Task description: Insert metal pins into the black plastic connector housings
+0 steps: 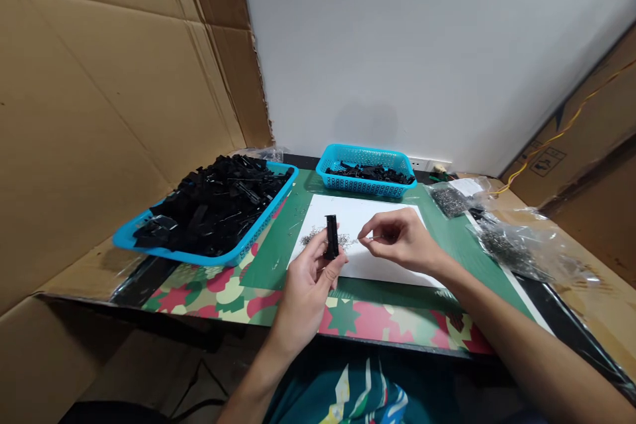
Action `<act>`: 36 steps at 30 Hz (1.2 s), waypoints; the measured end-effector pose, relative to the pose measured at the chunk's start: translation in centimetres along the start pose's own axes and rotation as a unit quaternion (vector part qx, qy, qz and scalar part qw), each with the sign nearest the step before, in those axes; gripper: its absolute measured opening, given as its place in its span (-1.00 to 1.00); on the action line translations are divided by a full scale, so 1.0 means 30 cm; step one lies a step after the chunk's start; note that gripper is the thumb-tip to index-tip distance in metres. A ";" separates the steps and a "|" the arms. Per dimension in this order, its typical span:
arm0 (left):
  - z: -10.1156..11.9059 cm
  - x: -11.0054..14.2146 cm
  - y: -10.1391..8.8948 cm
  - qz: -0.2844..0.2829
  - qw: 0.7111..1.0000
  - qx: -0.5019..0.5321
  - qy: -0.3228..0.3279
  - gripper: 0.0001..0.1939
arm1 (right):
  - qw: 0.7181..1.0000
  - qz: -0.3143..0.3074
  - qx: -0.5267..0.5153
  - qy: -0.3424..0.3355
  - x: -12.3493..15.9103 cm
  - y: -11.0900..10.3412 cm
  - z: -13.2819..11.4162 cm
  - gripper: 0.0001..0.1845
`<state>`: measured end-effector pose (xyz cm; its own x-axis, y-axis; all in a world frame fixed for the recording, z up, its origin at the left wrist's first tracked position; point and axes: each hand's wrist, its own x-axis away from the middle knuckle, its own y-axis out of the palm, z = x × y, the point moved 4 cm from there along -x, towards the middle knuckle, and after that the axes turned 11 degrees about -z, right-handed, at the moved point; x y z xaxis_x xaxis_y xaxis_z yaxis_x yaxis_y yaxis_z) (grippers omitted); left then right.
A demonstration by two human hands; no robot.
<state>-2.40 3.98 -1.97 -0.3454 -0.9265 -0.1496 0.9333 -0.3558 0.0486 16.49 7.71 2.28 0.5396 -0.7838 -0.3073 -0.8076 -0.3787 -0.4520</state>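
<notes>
My left hand (309,278) holds a small black plastic part (331,236) upright between thumb and fingers, above the near edge of a white sheet (392,265). My right hand (400,238) hovers just right of it, fingertips pinched on a thin metal spring or wire piece (370,238) pointing toward the black part. A small heap of tiny metal springs (313,236) lies on the sheet behind my left hand.
A large blue tray (199,256) heaped with black plastic parts sits at the left. A smaller blue basket (368,184) with black parts stands at the back. Clear bags of metal springs (511,245) lie at the right. Cardboard walls enclose both sides.
</notes>
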 end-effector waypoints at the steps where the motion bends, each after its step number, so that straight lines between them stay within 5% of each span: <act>1: -0.001 0.001 0.000 -0.002 1.000 -0.013 -0.002 -0.46 | 0.999 0.007 0.024 -0.021 0.005 0.004 -0.015 -0.93; 7: 0.006 0.013 -0.005 0.008 1.000 -0.026 0.014 -0.42 | 0.984 -0.039 0.116 -0.131 0.028 0.051 -0.068 -0.75; 16: 0.004 0.027 -0.009 0.016 0.999 -0.026 0.017 -0.39 | 0.979 -0.063 0.127 -0.145 0.037 0.060 -0.085 -0.86; 25: 0.010 0.043 -0.004 -0.022 0.999 -0.026 0.007 -0.51 | 0.988 -0.087 0.036 -0.121 0.042 0.078 -0.096 -0.84; 36: 0.038 0.043 0.015 -0.060 0.998 -0.021 -0.026 -0.54 | 0.985 -0.122 0.053 -0.113 0.042 0.071 -0.082 -0.95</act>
<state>-2.55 2.48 -1.01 -0.4578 -0.8834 -0.1000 0.8882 -0.4593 -0.0081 14.85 4.69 2.99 0.7636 -0.5415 -0.3516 -0.6241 -0.4795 -0.6169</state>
